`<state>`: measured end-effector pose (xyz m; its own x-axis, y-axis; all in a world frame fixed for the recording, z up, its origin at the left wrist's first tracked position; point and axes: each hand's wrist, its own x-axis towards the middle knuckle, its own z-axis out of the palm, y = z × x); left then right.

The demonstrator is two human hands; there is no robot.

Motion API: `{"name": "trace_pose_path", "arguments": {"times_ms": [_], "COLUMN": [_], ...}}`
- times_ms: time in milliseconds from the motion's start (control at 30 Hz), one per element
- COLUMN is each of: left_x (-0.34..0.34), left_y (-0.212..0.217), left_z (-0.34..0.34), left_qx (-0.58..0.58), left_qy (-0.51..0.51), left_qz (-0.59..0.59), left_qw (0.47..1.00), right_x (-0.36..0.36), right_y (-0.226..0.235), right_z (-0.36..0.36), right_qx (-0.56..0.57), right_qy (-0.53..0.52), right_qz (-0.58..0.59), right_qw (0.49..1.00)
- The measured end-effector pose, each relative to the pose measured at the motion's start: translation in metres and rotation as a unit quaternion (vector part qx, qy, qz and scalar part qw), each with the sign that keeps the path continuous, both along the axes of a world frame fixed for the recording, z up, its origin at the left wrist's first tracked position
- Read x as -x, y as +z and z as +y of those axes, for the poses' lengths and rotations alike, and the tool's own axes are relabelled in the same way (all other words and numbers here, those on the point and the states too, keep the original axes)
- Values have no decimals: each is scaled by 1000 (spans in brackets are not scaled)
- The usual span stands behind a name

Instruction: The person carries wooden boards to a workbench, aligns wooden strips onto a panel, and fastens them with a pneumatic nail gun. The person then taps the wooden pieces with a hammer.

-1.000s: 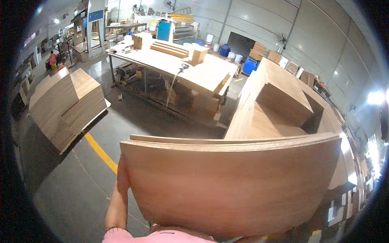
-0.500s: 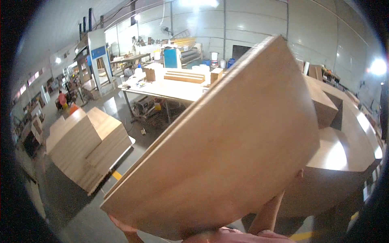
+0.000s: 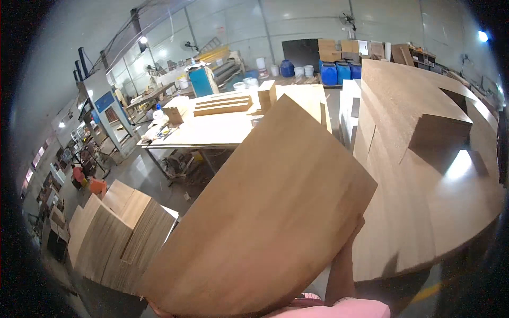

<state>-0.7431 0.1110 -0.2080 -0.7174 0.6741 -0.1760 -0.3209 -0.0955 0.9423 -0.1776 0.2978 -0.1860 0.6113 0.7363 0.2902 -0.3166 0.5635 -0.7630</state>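
From where I stand: one tilted wooden panel (sheets behind it, if any, uncountable) grasped by two hands, left hand at its lower-left corner, right hand at its right edge, between one stepped board stack and one broad wooden surface, four blue drums beyond.

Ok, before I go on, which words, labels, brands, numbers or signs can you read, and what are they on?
None can be read.
Wooden panel in hand: no lettering shows on its face.
Blue plate on the tall frame: too small to tell.
Teal cabinet and blue drums: too small to tell.
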Motion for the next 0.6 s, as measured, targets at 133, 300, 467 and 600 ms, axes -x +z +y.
{"name": "trace_pose_path", "arguments": {"times_ms": [133,300,467,600], "left_x": [-2,-52,-59,-95], "left_y": [-21,-40,-106,-125], "left_z": [105,235,331,420], "left_qx": [26,7,-60,-60], "left_qy": [-48,-96,-223,-207], "left_qz": [-18,-111,-209,-210], "left_qw": [998,989,950,954], "right_x": [0,-77,-117,-148], "right_y": [15,-92,-120,-149], "right_z": [76,166,259,332], "right_qx": [52,110,121,107], "right_qy": [39,99,96,44], "right_qz": [213,243,206,174], "right_qw": [975,959,966,978]}}
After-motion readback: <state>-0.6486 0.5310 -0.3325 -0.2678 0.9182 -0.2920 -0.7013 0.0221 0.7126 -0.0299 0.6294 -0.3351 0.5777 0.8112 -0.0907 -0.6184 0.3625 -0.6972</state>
